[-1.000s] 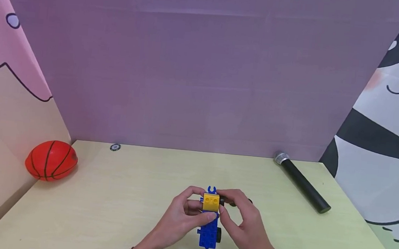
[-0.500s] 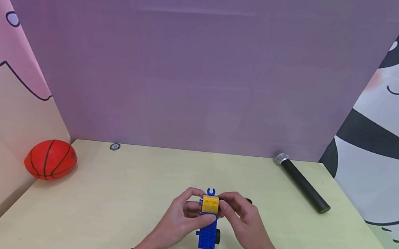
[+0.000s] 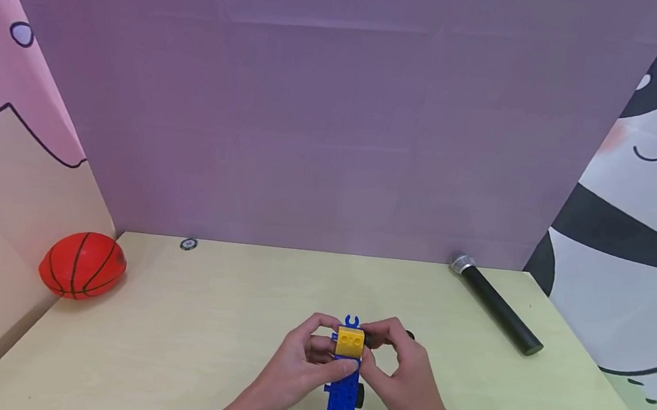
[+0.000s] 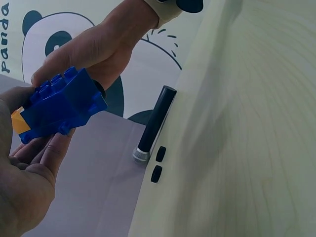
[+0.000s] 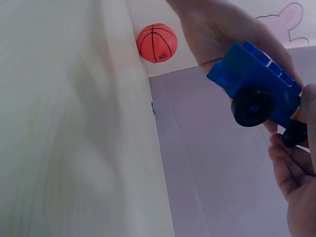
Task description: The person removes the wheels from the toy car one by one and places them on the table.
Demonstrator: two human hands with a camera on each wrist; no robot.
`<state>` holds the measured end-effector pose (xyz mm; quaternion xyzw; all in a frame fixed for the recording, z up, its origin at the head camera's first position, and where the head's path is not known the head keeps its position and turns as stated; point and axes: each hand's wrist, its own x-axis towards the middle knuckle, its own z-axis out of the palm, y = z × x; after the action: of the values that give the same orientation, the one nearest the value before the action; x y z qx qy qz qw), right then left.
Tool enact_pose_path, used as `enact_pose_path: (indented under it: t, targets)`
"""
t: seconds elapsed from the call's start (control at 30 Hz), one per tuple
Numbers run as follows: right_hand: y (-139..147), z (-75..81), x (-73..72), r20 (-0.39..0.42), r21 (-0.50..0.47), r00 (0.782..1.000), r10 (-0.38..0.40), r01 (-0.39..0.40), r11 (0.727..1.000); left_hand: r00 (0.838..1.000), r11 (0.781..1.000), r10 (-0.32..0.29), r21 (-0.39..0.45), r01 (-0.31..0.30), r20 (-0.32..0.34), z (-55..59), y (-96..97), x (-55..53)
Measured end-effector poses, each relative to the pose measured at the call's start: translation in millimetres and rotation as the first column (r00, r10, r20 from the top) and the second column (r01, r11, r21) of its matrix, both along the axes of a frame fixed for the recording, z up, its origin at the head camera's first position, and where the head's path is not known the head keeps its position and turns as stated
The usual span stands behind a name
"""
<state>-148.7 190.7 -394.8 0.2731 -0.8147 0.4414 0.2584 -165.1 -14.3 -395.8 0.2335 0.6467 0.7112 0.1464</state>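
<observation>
A blue toy car [image 3: 342,398] with studs, a yellow block [image 3: 350,342] on top and a blue hook at its far end is held above the table. My left hand [image 3: 297,365] grips it from the left, thumb across the blue top. With thumb and index finger, my right hand [image 3: 401,374] pinches a black front wheel [image 5: 295,134] at the car's right side. A black rear wheel [image 5: 252,106] sits on that same side. On the left side, short blue pegs show bare. Two loose black wheels, one nearer [image 4: 161,154], stand on the table beyond my right hand.
On the pale table [image 3: 224,326], a black microphone [image 3: 498,308] lies at the back right. A red toy basketball [image 3: 83,265] is at the left edge, and a small round disc [image 3: 189,243] lies at the back. A purple wall [image 3: 335,134] closes the far side.
My right thumb moves up onto the front wheel, then back lower, so more of the wheel shows. Hands and car sit slightly lower in the head view; my left grip stays the same.
</observation>
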Motion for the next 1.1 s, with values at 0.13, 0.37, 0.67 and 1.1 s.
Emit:
enact_pose_path:
  t: [0.13, 0.37, 0.67, 1.1]
  targets:
    - [1, -0.9, -1.6, -0.095, 0.035, 0.995, 0.029, -0.026, 0.999, 1.000, 1.000, -0.009, 0.007, 0.009, -0.005, 0.3, -0.1, -0.1]
    - [4, 4.3, -0.6, 0.188, -0.107, 0.978, 0.093, -0.073, 0.992, 1.000, 1.000, -0.010, 0.021, 0.010, -0.010, 1.0, -0.3, 0.0]
    - [4, 5.2, -1.9, 0.454, -0.186, 0.878, 0.151, -0.072, 0.980, 1.000, 1.000, -0.004, 0.024, 0.005, -0.004, 1.8, -1.3, -0.5]
    - [4, -6.5, -2.9, 0.038, -0.026, 0.998, 0.054, -0.054, 0.998, 1.000, 0.999, -0.019, 0.029, 0.019, -0.002, 0.1, -0.9, -2.8]
